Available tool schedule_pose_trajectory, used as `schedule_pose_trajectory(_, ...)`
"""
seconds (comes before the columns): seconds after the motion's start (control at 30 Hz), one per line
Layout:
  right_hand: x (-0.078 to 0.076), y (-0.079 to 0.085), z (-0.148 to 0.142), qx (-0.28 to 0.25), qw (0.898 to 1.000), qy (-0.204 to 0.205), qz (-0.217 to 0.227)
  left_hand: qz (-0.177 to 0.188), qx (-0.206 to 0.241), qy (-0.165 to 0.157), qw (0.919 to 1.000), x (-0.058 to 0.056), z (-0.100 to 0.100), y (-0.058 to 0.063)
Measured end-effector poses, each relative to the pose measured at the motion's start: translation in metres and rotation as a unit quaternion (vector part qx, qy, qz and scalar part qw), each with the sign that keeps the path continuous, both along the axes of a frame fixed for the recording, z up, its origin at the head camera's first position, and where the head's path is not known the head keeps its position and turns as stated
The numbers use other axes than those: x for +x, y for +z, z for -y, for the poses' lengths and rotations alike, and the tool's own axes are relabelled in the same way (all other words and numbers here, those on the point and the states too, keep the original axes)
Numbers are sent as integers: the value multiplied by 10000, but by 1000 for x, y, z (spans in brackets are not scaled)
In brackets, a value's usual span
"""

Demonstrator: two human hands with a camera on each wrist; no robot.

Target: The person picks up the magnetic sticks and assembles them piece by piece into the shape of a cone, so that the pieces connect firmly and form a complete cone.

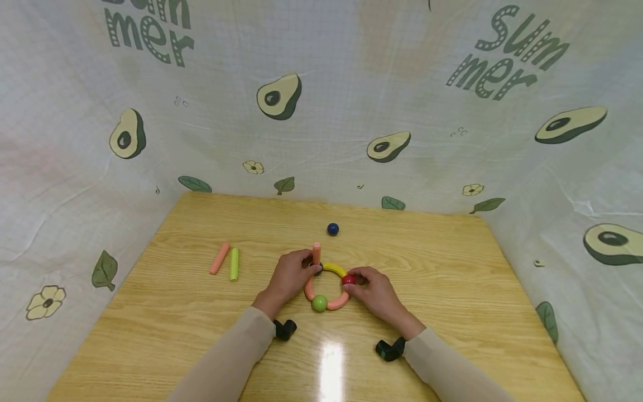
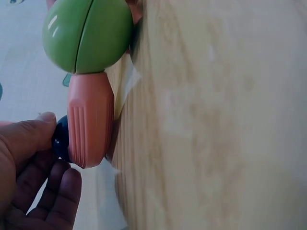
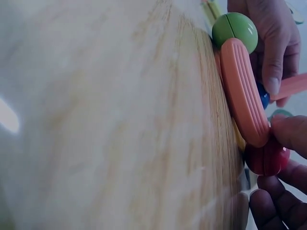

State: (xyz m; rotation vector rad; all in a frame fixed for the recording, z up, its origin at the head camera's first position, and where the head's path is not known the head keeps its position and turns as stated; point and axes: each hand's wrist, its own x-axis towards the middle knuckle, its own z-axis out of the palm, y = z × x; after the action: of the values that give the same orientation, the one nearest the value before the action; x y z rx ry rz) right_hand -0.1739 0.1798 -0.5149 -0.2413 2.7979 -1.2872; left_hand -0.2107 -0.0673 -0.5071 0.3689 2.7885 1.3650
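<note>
Curved rods and balls form a ring flat on the table: a yellow curved rod (image 1: 334, 269) at the top, salmon curved rods (image 1: 338, 302) at the left and lower right, and a green ball (image 1: 318, 303) at the near side. My left hand (image 1: 291, 273) pinches the dark blue ball (image 2: 60, 139) at the ring's upper left, from which a straight salmon stick (image 1: 316, 253) stands upright. At the right of the ring, my right hand (image 1: 375, 290) grips the red ball (image 3: 267, 157) between thumb and fingers, where a salmon rod meets it.
To the left lie a loose salmon stick (image 1: 219, 258) and a yellow-green stick (image 1: 234, 264). Beyond the ring sits another blue ball (image 1: 333, 229). A printed cloth (image 1: 326, 151) hangs behind and at both sides of the wooden table (image 1: 427, 245).
</note>
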Motion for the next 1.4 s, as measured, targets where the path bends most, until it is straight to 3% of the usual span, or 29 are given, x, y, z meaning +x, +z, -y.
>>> schedule_pose_trajectory(0.23,3,2,-2,-15,9999,103,-47,433,202,174,9987,6,4,-4)
schedule_pose_trajectory(0.43,4,1,-3,6,9999,94,-92,634,214,245,9975,17,11,-4)
schedule_pose_trajectory(0.6,3,-1,-4,14,9998,149,-154,648,-15,-206,9977,36,17,-3)
schedule_pose_trajectory(0.77,4,0,-4,54,9997,150,-210,387,-316,-761,9958,47,18,-5)
schedule_pose_trajectory(0.9,5,0,-4,78,9997,151,-165,354,-339,-824,9954,48,19,-5)
schedule_pose_trajectory(1.4,16,0,-10,188,9983,464,-292,573,227,-326,9976,38,34,-4)
